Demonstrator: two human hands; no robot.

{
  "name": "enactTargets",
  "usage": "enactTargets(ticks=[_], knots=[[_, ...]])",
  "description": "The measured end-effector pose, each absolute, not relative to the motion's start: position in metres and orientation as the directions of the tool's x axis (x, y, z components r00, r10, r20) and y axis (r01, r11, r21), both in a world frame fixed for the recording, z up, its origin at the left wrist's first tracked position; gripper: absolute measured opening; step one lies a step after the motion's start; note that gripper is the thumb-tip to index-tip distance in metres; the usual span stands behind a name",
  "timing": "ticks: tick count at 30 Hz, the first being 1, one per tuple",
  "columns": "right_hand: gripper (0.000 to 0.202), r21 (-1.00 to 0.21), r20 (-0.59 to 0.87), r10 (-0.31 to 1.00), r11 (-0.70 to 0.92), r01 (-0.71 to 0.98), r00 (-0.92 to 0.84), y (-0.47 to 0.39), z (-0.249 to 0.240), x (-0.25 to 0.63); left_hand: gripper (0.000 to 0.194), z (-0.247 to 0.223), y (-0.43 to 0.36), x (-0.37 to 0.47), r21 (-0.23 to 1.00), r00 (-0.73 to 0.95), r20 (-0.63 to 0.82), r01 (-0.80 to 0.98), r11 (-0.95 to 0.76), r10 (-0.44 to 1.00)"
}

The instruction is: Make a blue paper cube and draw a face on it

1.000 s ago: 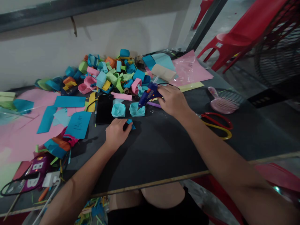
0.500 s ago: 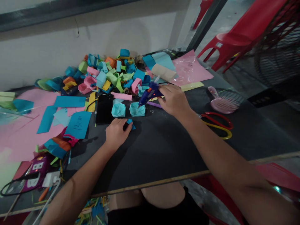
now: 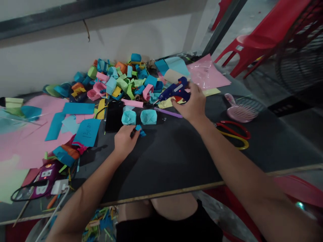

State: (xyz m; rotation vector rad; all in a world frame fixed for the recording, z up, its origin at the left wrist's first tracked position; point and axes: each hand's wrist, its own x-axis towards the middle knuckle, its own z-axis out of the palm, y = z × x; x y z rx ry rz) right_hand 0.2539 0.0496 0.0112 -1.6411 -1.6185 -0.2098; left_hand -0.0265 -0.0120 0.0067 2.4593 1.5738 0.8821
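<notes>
My right hand (image 3: pixel 193 104) is closed round the back part of a dark blue hot glue gun (image 3: pixel 174 90), above the table behind the light blue boxes. The gun's tip points down and to the left. Between the fingers of my left hand (image 3: pixel 125 139) is a small folded blue paper piece (image 3: pixel 140 130), held low over the black table. Just beyond that hand sit two light blue folded paper boxes, one on the left (image 3: pixel 129 117) and one on the right (image 3: pixel 148 117). A purple stick (image 3: pixel 168 113) lies to their right.
Many coloured folded papers (image 3: pixel 121 80) are heaped at the back wall. A phone (image 3: pixel 114 117) and a blue sheet marked 13cm (image 3: pixel 87 132) lie left. Scissors (image 3: pixel 236 132) and a pink hairbrush (image 3: pixel 239 111) lie right, near a fan (image 3: pixel 300 57). A purple power strip (image 3: pixel 45 178) lies front left.
My right hand has drawn the glue gun up and back, away from the right light blue box, and the gun has turned flatter. My left hand keeps its blue paper piece.
</notes>
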Motion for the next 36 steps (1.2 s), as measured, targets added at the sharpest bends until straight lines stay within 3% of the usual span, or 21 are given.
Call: enactTargets(ticks=[3,6,12,20,27,32,36], knots=[[0.07,-0.487,0.621,0.737,0.096,0.868,0.266,0.054,0.007,0.269,0.019,0.021,-0.007,-0.033,0.373,0.292,0.528,0.764,-0.527,0.797],[0.063,-0.514,0.589,0.73,0.008,0.858,0.346,0.058,-0.004,0.285,0.018,0.036,0.007,-0.036,0.373,0.219,0.606,0.771,-0.516,0.765],[0.049,-0.427,0.608,0.711,-0.081,0.901,0.352,0.056,-0.015,0.284,0.016,0.041,0.052,-0.021,0.315,0.398,0.538,0.722,-0.616,0.743],[0.054,-0.381,0.635,0.747,0.084,0.921,0.195,0.046,0.003,0.255,0.019,0.025,0.073,-0.007,0.108,0.701,0.394,0.606,-0.788,0.594],[0.046,-0.342,0.634,0.77,0.19,0.92,0.077,0.044,0.005,0.254,0.025,0.025,0.074,-0.005,0.068,0.749,0.378,0.563,-0.823,0.544],[0.033,-0.307,0.595,0.792,0.382,0.872,-0.137,0.032,0.016,0.24,0.026,0.025,0.074,-0.004,0.035,0.778,0.35,0.546,-0.837,0.522],[0.034,-0.275,0.565,0.758,0.545,0.792,-0.326,0.024,0.021,0.227,0.027,0.026,0.075,-0.005,0.008,0.799,0.325,0.533,-0.846,0.506]])
